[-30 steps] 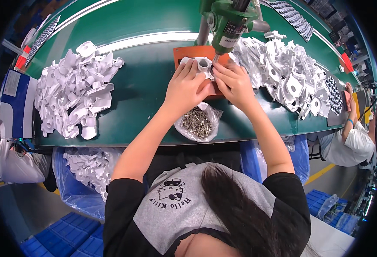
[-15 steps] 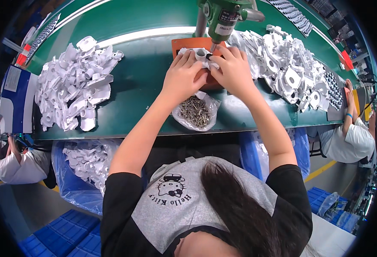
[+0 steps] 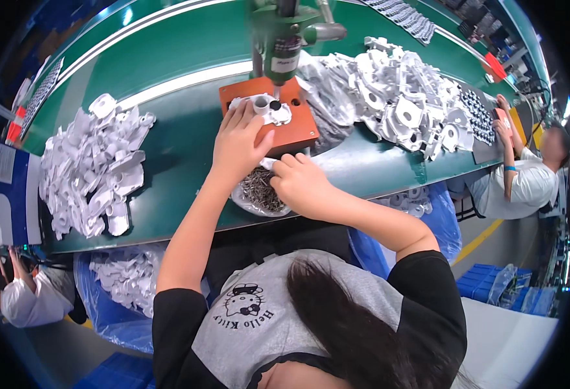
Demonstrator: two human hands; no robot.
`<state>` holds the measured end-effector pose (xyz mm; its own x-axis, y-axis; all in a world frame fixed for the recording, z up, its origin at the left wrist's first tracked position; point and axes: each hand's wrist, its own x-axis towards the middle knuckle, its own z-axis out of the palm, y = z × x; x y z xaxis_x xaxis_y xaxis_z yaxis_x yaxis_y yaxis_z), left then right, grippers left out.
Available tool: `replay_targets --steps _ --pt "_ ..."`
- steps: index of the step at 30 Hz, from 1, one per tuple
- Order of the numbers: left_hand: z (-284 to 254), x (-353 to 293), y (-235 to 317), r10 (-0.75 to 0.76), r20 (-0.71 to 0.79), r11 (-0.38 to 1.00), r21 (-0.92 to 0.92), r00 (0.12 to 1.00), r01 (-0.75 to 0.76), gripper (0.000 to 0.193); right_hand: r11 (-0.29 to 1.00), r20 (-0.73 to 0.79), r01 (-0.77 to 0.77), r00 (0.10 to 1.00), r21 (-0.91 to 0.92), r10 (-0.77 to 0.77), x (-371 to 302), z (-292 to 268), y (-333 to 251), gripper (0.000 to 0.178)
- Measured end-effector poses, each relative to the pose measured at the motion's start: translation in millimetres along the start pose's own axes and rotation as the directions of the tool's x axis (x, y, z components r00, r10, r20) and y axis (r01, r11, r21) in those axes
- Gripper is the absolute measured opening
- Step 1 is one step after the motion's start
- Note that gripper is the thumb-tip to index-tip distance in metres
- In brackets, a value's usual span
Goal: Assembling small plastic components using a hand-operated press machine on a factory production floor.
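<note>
My left hand (image 3: 238, 141) rests with its fingers stretched over the near left side of a white plastic part (image 3: 277, 118), its thumb apart. The part has a round collar and a black round piece in it, and sits on an orange fixture block (image 3: 301, 134). Above it stands a green drill-press-like machine (image 3: 284, 55), its spindle tip over the part. Just below the block, the fingers of my right hand (image 3: 303, 187) are pinched together at the rim of a clear plastic bag (image 3: 249, 206) of small metal screws (image 3: 259, 189). Whatever those fingertips hold is hidden.
Piles of white plastic parts lie left (image 3: 90, 172) and right (image 3: 405, 97) on the green table (image 3: 181, 194). A tray of small dark pieces (image 3: 476, 117) is at far right. Lined blue bins (image 3: 113, 327) stand below the edge. Co-workers sit at both sides.
My right hand has left the white part and come down to the screw bag. My left hand stays at the part. The whole view has shifted, uncovering the orange block.
</note>
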<state>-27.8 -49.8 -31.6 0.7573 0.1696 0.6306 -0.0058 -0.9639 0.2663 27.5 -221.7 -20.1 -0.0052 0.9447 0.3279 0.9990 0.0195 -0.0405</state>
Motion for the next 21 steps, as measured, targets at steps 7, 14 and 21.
replay_targets --steps 7,14,21 --pt "-2 -1 1 -0.038 0.004 0.999 -0.004 0.999 0.038 0.029 0.660 0.285 -0.334 0.940 0.673 0.186 13 -26 27 0.007" --pt "0 5 3 -0.012 -0.011 0.999 -0.035 1.000 0.012 0.030 0.311 0.248 -0.501 0.767 0.807 0.592 44 -38 110 0.016" --pt "-3 3 2 -0.015 -0.024 1.000 -0.028 1.000 0.014 0.029 0.288 0.300 -0.565 0.727 0.773 0.618 69 -20 114 0.017"
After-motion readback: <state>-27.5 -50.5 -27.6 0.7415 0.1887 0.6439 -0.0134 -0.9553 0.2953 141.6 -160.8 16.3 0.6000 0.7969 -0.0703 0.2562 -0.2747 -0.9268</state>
